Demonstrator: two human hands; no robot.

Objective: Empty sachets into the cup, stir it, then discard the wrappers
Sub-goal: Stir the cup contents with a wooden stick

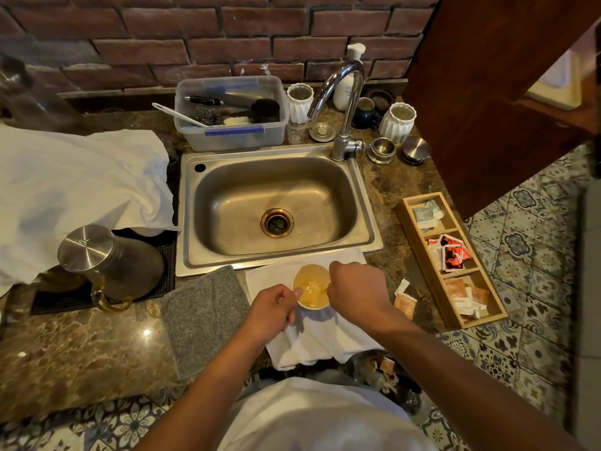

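While my left hand (276, 309) grips the cup (311, 286), my right hand (356, 292) — fist closed, contents hidden — hovers beside it, torn wrappers (404, 299) just right — print unreadable.

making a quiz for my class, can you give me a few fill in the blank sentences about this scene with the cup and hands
1. The cup stands on a white ____ in front of the sink.
2. The left hand steadies the cup while the ____ hand reaches over its rim.
3. The wooden sachet box has ____ compartments.
4. The liquid in the cup looks ____ in colour.

Missing words: cloth; right; three; yellow
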